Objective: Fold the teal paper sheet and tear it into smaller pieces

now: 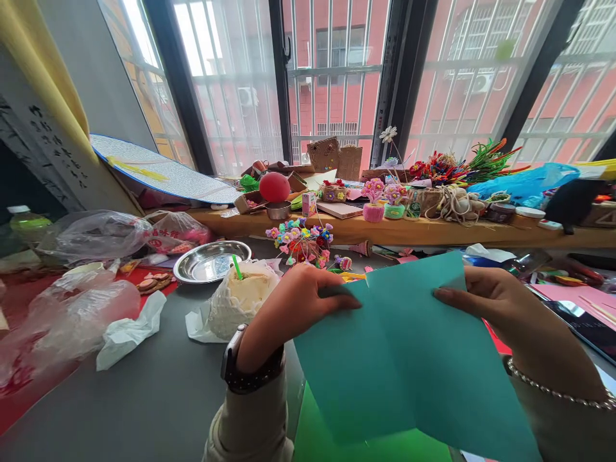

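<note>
A sheet of teal paper point(409, 359) with a crease down its middle hangs between my two hands, above the table. My left hand point(308, 292) pinches its upper left edge, thumb in front and fingers behind. At the upper right corner my right hand point(491, 298) grips the same sheet, its thumb on the near face. Beneath the teal paper lies a bright green sheet point(312, 427), partly covered by it. Left of my left wrist stands a coconut point(248, 292) in white netting with a green straw point(237, 266).
A metal plate point(180, 273), clear plastic bags point(96, 308) and a crumpled tissue point(132, 330) are on the left. Behind my hands stand crocheted flowers point(303, 240). The crowded wooden sill point(226, 224) holds a red ball point(274, 187). A phone point(577, 321) lies at the right.
</note>
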### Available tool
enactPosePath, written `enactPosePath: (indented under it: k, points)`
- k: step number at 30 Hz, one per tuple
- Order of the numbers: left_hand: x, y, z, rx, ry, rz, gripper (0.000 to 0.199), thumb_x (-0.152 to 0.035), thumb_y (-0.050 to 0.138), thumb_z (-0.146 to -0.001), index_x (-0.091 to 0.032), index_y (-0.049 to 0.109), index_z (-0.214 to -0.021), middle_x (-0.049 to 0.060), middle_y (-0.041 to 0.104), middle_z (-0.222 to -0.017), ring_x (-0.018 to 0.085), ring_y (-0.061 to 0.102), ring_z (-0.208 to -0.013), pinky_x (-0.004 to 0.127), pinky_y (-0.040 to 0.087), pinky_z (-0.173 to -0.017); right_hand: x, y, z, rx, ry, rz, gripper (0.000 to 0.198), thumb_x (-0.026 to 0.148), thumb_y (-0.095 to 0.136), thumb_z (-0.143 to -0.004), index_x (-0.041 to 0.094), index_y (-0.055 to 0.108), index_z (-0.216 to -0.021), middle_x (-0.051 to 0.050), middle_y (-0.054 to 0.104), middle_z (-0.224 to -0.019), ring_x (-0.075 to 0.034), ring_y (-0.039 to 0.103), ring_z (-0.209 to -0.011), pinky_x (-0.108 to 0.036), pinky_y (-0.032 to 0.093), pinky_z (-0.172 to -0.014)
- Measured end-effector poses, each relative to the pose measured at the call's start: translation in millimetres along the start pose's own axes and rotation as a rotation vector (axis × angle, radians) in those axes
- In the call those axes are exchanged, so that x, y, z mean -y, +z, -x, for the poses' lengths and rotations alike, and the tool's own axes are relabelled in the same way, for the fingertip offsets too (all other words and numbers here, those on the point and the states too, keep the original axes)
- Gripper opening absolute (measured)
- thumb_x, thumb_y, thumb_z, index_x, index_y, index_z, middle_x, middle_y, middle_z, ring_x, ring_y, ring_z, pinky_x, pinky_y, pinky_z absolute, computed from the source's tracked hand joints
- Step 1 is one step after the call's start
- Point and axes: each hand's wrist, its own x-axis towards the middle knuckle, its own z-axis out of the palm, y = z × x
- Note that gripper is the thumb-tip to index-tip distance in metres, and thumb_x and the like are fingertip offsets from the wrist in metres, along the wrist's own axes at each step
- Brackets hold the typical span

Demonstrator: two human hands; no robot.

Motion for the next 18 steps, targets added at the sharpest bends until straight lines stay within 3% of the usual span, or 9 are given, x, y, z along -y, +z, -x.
enactPosePath:
  k: [4,12,18]
  points:
    - [-2.5,-2.2,2.6,0.004,0.019,0.006,0.021,-0.035,0.054,-0.072,-0.018,0.067,-0.068,-0.006,0.054,-0.051,0.006,0.041,-0.045,0.015,0.029,-0.042,-0.4,-0.4,-0.4,0.001,0.012,0.012,0.019,0.034,0.066,-0.061,0.017,0.065,-0.07,-0.006,0.067,-0.067,-0.021,0.063,-0.062,-0.031,0.051,-0.057]
    - [-2.3,-6.0,7.1,-0.006,0.014,-0.029,0.018,-0.034,0.055,-0.073,-0.021,0.067,-0.075,-0.006,0.061,-0.059,0.008,0.048,-0.051,0.016,0.033,-0.046,-0.8,7.8,-4.2,0.005,0.011,-0.07,0.013,0.031,0.067,-0.06,0.018,0.064,-0.064,-0.002,0.067,-0.06,-0.017,0.062,-0.055,-0.026,0.05,-0.051]
    - [-0.4,-7.6,6.3,-0.057,0.018,-0.027,0.013,-0.029,0.058,-0.071,-0.023,0.067,-0.078,-0.006,0.063,-0.062,0.007,0.05,-0.053,0.015,0.035,-0.049,-1.1,7.3,-8.2,0.074,-0.043,0.0,0.021,0.029,0.07,-0.057,0.017,0.065,-0.073,-0.004,0.068,-0.068,-0.017,0.062,-0.058,-0.026,0.05,-0.053]
